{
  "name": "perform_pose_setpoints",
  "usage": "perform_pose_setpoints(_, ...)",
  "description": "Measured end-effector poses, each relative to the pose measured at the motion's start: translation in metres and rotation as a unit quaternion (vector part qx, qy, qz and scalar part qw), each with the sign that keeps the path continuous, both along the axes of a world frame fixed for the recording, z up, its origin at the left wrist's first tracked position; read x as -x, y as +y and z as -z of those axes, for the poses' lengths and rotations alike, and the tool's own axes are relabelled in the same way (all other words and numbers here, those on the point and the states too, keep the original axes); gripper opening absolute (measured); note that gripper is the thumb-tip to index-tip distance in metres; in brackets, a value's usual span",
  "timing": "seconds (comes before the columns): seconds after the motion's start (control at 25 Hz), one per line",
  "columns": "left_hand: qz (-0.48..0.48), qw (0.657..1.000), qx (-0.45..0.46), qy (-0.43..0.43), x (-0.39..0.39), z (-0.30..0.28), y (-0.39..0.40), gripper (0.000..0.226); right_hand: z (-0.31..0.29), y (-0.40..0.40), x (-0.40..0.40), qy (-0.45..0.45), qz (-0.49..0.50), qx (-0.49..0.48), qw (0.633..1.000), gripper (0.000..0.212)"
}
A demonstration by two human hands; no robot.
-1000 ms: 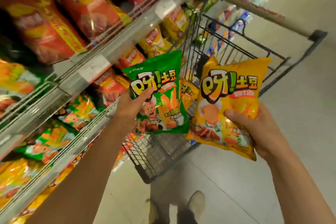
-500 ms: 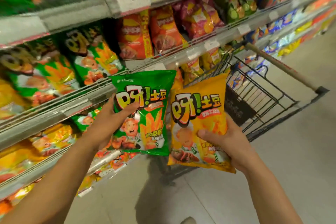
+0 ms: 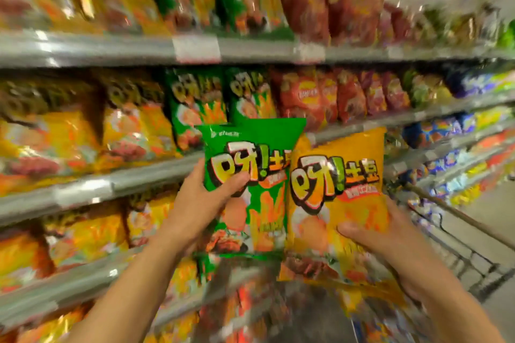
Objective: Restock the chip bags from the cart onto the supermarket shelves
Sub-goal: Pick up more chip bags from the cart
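Observation:
My left hand (image 3: 200,203) grips a green chip bag (image 3: 259,147) by its left edge, thumb across the front. Beside it, my right hand (image 3: 387,248) holds a yellow chip bag (image 3: 348,203) from the lower right, thumb on its face. The yellow bag overlaps the green bag's right edge. Both bags are upright in front of the middle shelf (image 3: 139,178), where matching green bags (image 3: 195,103) and yellow bags (image 3: 69,136) stand. The cart (image 3: 457,253) is at the right, behind my right arm. The picture is blurred by motion.
Shelves full of snack bags fill the view from left to right. Red chip bags (image 3: 320,95) stand right of the green ones, with blue packets (image 3: 446,131) farther right. Lower shelves (image 3: 69,284) hold more yellow bags. Grey aisle floor (image 3: 496,209) shows at the far right.
My view has turned from the cart toward the shelves and risen. Both hands have carried the bags up and closer together; the yellow bag now overlaps the green one.

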State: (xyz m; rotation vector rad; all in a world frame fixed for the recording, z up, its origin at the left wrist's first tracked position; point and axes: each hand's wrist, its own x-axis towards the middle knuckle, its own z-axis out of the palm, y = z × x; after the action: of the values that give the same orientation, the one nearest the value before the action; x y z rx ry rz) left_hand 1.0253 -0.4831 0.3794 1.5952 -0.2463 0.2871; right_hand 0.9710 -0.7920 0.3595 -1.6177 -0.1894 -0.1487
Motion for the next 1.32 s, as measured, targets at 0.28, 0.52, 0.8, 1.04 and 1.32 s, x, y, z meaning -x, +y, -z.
perform_pose_setpoints(0.28,0.012,0.991,-0.086,-0.106,0.005,-0.109,0.011,0.088,-0.108,0.022,-0.030,-0.099,0.013,0.022,0.995,0.082)
perform_pose_setpoints(0.52,-0.104,0.974,-0.043,-0.198,-0.042,-0.208,0.007,0.052,-0.176,0.017,-0.103,-0.161,-0.076,-0.020,0.984,0.075)
perform_pose_setpoints(0.8,-0.213,0.960,0.007,-0.184,-0.119,-0.327,0.018,0.049,-0.277,0.044,-0.233,-0.185,-0.206,-0.078,0.958,0.062)
perform_pose_setpoints(1.04,-0.293,0.937,-0.027,-0.191,-0.172,-0.325,0.030,0.036,-0.273,0.039,-0.296,-0.148,-0.257,-0.078,0.952,0.066)
perform_pose_setpoints(1.32,-0.283,0.955,-0.020,-0.082,-0.217,-0.298,0.061,0.057,-0.275,0.036,-0.324,-0.139,-0.283,-0.075,0.946,0.068)
